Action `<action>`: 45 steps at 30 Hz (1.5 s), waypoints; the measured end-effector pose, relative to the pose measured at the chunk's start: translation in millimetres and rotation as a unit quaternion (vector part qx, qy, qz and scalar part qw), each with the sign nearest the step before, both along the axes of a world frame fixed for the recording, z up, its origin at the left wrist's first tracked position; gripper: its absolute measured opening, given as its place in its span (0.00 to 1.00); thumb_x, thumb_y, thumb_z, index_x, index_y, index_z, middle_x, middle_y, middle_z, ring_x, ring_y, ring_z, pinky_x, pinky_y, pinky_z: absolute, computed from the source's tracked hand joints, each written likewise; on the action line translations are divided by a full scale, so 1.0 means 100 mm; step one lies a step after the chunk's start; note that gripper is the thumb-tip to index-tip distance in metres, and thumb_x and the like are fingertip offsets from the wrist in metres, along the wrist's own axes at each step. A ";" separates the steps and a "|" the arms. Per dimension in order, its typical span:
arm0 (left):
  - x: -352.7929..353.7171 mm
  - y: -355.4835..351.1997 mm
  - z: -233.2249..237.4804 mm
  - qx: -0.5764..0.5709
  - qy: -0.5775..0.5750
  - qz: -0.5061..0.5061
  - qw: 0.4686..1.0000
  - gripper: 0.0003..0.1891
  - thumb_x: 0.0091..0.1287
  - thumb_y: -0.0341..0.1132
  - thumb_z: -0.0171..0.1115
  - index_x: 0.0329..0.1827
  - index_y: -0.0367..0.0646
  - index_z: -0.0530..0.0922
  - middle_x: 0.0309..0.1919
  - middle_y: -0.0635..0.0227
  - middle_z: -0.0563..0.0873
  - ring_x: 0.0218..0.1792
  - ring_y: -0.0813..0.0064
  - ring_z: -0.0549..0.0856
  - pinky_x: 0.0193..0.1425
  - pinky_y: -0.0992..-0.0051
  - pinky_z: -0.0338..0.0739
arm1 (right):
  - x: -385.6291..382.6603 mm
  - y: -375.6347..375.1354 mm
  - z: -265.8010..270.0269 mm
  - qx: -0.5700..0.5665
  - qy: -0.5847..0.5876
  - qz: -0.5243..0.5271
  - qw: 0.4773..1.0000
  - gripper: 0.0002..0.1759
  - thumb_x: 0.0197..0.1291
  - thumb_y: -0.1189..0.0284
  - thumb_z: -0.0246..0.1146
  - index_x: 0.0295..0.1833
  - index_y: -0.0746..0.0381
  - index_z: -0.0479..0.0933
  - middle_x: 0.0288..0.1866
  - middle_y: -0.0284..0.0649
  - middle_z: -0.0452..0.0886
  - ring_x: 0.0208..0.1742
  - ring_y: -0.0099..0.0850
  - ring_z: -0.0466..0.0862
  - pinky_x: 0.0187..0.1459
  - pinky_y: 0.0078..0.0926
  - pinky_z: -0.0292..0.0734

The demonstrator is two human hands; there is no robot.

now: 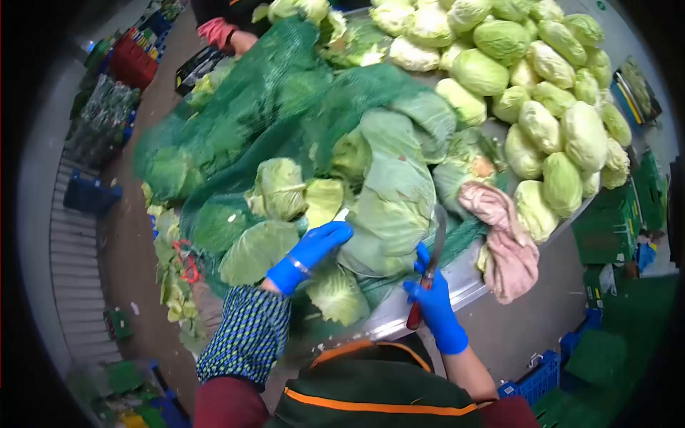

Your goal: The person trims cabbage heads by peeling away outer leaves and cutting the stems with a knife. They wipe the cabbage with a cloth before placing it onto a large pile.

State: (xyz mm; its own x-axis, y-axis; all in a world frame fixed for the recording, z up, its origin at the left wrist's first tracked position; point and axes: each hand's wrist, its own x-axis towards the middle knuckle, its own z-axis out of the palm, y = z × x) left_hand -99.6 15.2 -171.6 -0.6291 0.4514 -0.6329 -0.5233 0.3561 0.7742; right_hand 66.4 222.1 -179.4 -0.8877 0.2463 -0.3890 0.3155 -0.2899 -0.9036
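Note:
A large green cabbage (pixel 389 207) with broad outer leaves lies in front of me on a green mesh net (pixel 285 93). My left hand (pixel 310 255), in a blue glove, grips the near left side of this cabbage; its fingertips are partly hidden. In my right hand (pixel 437 303), also gloved in blue, is a knife (pixel 414 314) with a reddish-brown handle. Its curved blade points away from me along the right side of the cabbage. A trimmed, paler cabbage (pixel 278 187) and loose leaves (pixel 260 251) lie to the left.
Pale trimmed cabbages (pixel 503 41) are heaped at the back right of the metal table (pixel 399 314). A pink cloth (pixel 510 250) lies near its right edge. Across the table is another person's hand (pixel 242 43). Red scissor-like handles (pixel 187 262) show among leaves at left. Crates (pixel 539 378) stand on the floor.

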 end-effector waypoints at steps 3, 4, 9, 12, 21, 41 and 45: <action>0.42 -0.68 0.18 0.328 -0.130 0.112 0.929 0.18 0.65 0.37 0.50 0.56 0.42 0.74 0.53 0.65 0.77 0.55 0.71 0.74 0.61 0.73 0.65 | 0.09 -0.52 0.48 0.065 0.130 0.100 0.984 0.37 0.50 0.83 0.55 0.68 0.64 0.55 0.62 0.43 0.69 0.60 0.27 0.70 0.58 0.19 0.61; 0.57 -0.81 0.31 0.189 0.018 0.013 0.982 0.19 0.64 0.34 0.53 0.58 0.40 0.71 0.54 0.65 0.77 0.55 0.72 0.74 0.61 0.74 0.65 | 0.13 -0.64 0.45 0.019 0.079 0.117 0.990 0.33 0.50 0.83 0.55 0.66 0.64 0.59 0.60 0.42 0.71 0.59 0.26 0.71 0.57 0.19 0.62; 1.12 -1.20 0.44 -0.057 0.202 0.042 0.977 0.26 0.59 0.28 0.58 0.63 0.42 0.66 0.54 0.64 0.77 0.56 0.69 0.74 0.58 0.70 0.66 | 0.02 -0.53 0.21 0.086 -0.030 -0.138 0.986 0.21 0.55 0.79 0.57 0.57 0.64 0.70 0.43 0.35 0.77 0.30 0.18 0.75 0.32 0.15 0.71; 1.00 -1.00 0.69 -0.195 0.542 0.025 0.817 0.23 0.54 0.27 0.61 0.56 0.40 0.72 0.53 0.60 0.77 0.53 0.65 0.76 0.58 0.68 0.67 | -0.28 0.03 -0.10 0.181 0.026 -0.102 0.978 0.30 0.56 0.64 0.62 0.62 0.66 0.65 0.51 0.37 0.76 0.42 0.21 0.77 0.36 0.18 0.73; 1.25 0.58 0.24 -0.212 0.610 -0.297 0.703 0.38 0.48 0.49 0.65 0.66 0.58 0.62 0.59 0.62 0.69 0.57 0.57 0.69 0.62 0.44 0.53 | -0.84 0.39 0.01 0.140 -0.087 0.071 0.984 0.15 0.49 0.58 0.67 0.34 0.59 0.77 0.23 0.26 0.74 0.20 0.18 0.70 0.20 0.16 0.64; 1.43 -1.82 0.36 -0.358 0.574 -0.014 0.737 0.44 0.41 0.54 0.70 0.64 0.53 0.65 0.65 0.58 0.62 0.59 0.50 0.64 0.63 0.55 0.59 | -1.48 -1.63 0.14 0.117 0.092 0.130 0.980 0.10 0.49 0.69 0.65 0.32 0.65 0.79 0.26 0.33 0.79 0.27 0.21 0.76 0.31 0.20 0.72; 1.25 -1.45 0.60 -0.275 0.541 -0.162 0.778 0.41 0.39 0.54 0.69 0.61 0.54 0.68 0.64 0.60 0.64 0.58 0.52 0.66 0.65 0.55 0.55 | -1.15 -1.22 0.00 0.142 0.124 -0.003 0.982 0.19 0.53 0.69 0.64 0.49 0.66 0.72 0.37 0.34 0.76 0.33 0.21 0.73 0.35 0.20 0.70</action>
State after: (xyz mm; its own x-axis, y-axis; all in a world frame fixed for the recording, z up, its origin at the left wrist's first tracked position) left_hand 25.3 -129.7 -111.3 -0.8375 0.5453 0.0352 0.5152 0.7665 0.3835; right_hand -48.7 100.2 -179.6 -0.9446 0.3194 -0.0760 0.0746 -0.0165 -0.9971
